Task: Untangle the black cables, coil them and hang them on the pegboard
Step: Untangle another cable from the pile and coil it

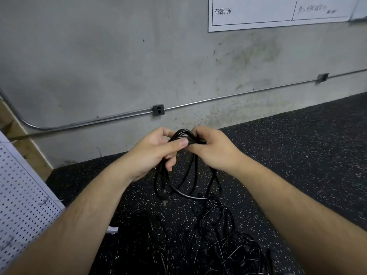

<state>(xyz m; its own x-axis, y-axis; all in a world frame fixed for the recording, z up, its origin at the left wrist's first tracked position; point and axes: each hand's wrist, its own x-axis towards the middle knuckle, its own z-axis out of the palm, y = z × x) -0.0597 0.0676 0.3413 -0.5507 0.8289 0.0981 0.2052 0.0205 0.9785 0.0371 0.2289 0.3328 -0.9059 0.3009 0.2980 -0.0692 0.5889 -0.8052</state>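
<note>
1. The left forearm [83,215] and right forearm [297,205] reach forward from the lower corners and converge mid-view.
2. The left hand [155,153] grips a black cable coil [190,175], its thumb laid flat across the top strands and its fingers [170,163] curled underneath.
3. The right hand [214,149], back facing up, pinches the same coil just beside the left thumb.

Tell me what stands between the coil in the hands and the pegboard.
Nothing visible does. The left hand and right hand grip the coil; the pegboard stands at the left, beyond the left forearm. A tangled pile lies under the coil.
</note>
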